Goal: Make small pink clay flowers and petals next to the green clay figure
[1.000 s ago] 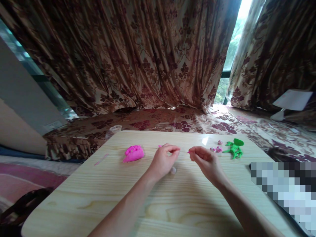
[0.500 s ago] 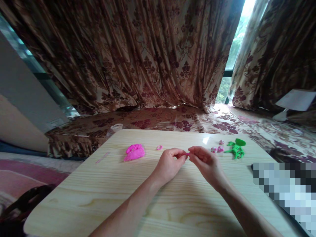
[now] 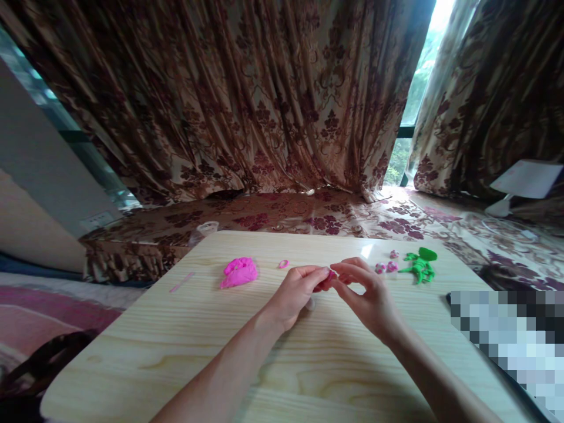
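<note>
My left hand [image 3: 294, 291] and my right hand [image 3: 369, 292] meet fingertip to fingertip above the middle of a light wooden table [image 3: 176, 352]. Between the pinched fingers of both sits a small pink piece of clay [image 3: 332, 275]. A larger lump of pink clay [image 3: 239, 273] lies on the table to the left of my hands. A tiny pink clay ring [image 3: 284, 264] rests just beyond my left hand. A small pale bit [image 3: 311, 304] lies on the table below my left hand.
A green clay figure [image 3: 420, 263] stands at the far right of the table, with small pink clay bits [image 3: 386, 266] beside it. A thin pink strip [image 3: 182, 282] lies near the left edge. Patterned curtains [image 3: 247, 100] hang behind, above a patterned cushion [image 3: 247, 217].
My hands were apart, each pinching; they have come together and both now pinch the small pink piece. The ring that my left hand hid now shows.
</note>
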`<action>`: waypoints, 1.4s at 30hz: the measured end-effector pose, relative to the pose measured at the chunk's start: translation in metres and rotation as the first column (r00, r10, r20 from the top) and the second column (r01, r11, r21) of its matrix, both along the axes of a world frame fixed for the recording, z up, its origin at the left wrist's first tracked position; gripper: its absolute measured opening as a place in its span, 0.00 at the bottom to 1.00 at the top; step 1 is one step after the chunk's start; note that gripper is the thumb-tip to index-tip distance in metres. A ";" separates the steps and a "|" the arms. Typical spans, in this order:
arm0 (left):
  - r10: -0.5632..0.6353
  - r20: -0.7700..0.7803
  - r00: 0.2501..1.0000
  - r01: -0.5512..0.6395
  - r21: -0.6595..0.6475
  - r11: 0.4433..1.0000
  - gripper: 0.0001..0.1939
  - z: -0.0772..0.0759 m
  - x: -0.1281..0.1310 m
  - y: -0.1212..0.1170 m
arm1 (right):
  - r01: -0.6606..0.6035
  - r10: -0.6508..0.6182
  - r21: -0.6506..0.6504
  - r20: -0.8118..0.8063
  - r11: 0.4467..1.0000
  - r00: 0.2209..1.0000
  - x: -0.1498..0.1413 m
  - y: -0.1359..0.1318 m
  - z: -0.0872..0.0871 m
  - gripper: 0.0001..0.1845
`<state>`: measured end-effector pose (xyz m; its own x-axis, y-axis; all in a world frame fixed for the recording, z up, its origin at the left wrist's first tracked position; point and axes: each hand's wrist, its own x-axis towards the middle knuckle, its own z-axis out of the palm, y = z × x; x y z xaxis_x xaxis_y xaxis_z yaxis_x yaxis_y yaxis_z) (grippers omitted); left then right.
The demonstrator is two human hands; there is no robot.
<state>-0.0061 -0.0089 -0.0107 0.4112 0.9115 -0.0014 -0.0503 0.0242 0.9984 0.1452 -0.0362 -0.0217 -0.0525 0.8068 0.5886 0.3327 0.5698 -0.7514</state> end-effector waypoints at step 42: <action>-0.003 0.765 0.644 0.467 -0.389 0.794 0.22 0.024 -0.010 0.002 | 0.184 -0.426 0.396 0.702 0.900 0.570 -0.001 0.001 -0.007 0.32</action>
<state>-0.0163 -0.0072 0.0132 0.6913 0.7214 -0.0409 -0.6264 0.6266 0.4637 0.1439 -0.0355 -0.0289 -0.3523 0.6913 0.6309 0.8963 0.4433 0.0147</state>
